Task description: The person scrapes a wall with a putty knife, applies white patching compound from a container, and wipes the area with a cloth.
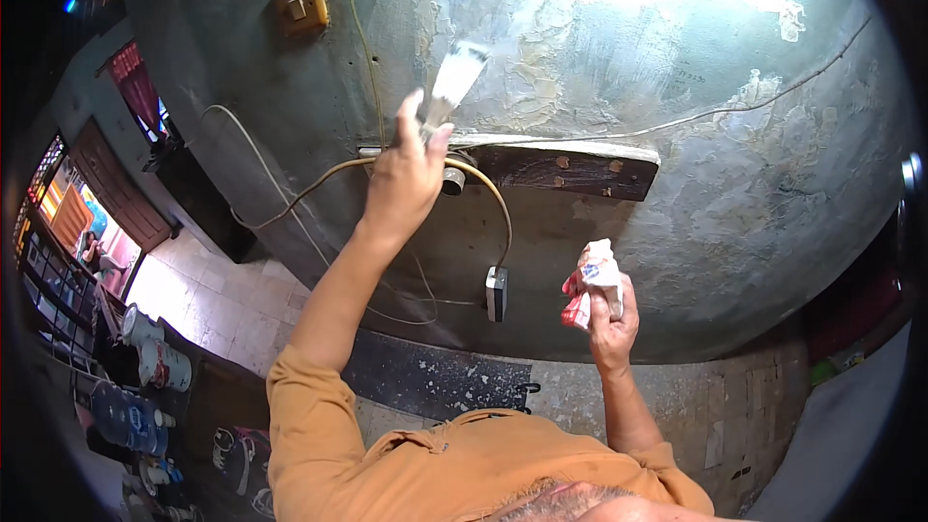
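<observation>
My left hand (401, 179) grips a scraper (454, 77) with a pale, whitish blade, raised near the patchy grey-green wall (541, 48). Just behind that hand are a dark wooden board (570, 172) fixed to the wall and looping cables (493, 193). My right hand (609, 319) is closed around a crumpled white-and-red packet or bag (594, 275), held below the board’s right end.
A switch (300, 8) and a hanging power strip (497, 293) are on or by the wall. At left are an open doorway (87, 203) with a person beyond, buckets (155, 358) and a water jug (130, 420). A dark mat (425, 372) lies at the wall’s foot.
</observation>
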`<state>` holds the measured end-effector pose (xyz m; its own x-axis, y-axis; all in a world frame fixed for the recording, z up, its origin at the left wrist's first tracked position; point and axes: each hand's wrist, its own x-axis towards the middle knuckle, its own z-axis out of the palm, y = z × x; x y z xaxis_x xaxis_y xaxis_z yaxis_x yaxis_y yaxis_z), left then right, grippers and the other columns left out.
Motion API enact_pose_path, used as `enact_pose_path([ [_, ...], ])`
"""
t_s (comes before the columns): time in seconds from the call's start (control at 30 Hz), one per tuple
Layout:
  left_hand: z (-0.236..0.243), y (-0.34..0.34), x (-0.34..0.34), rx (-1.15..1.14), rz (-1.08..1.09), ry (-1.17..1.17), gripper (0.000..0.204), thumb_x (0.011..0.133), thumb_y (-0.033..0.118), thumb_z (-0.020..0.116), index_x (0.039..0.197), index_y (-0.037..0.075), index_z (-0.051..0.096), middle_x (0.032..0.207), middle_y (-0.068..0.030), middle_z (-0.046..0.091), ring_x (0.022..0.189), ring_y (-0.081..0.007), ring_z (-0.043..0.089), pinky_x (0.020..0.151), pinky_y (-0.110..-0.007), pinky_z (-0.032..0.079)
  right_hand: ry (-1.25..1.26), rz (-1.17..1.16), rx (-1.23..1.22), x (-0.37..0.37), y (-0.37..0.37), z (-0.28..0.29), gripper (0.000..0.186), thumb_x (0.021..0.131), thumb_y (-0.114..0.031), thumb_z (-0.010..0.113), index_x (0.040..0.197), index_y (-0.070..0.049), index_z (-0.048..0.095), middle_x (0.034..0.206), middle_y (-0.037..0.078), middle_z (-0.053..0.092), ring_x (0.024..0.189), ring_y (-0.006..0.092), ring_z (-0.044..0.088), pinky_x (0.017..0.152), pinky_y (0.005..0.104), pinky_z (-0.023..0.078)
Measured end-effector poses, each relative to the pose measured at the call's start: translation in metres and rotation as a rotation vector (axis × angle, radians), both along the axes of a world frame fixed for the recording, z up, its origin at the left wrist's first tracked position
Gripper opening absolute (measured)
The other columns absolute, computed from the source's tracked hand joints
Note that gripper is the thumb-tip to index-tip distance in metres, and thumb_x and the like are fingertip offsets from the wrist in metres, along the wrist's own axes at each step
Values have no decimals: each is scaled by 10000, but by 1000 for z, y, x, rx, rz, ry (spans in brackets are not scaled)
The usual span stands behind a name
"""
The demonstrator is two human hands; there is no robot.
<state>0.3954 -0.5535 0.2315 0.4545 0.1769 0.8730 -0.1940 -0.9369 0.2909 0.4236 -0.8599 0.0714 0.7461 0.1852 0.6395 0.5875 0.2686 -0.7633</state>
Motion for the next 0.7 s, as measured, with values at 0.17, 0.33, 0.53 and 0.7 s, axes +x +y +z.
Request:
enact_pose_path([
  [0.17,12,-17,42,239,292,-128,576,998,222,615,1536,144,424,934,-146,602,731,-358,659,629,-472,514,70,-13,-30,-17,-14,-17,242,1001,-7,550,1242,-15,564,1067,7,604,892,61,560,771,237,473],
  [0.33,5,-30,68,233,248,-122,529,940,150,646,1456,137,533,921,-131,525,672,-322,655,628,-436,570,40,-87,-92,-21,-21,-30,253,999,-4,553,1252,-11,555,1083,10,605,911,67,569,789,245,484],
  [0.53,7,-34,81,148,270,-97,457,1009,226,576,1457,154,531,930,-132,560,692,-348,652,634,-456,549,52,-102,-107,-29,-25,-33,256,1004,-16,552,1259,-10,556,1089,14,614,907,70,578,789,249,489],
  [0.7,23,-35,91,111,267,-141,493,997,210,584,1480,151,503,937,-148,562,729,-364,651,654,-469,549,151,-39,-78,-35,-31,-32,233,987,-11,568,1216,5,612,1195,95,594,1035,163,615,898,312,501],
])
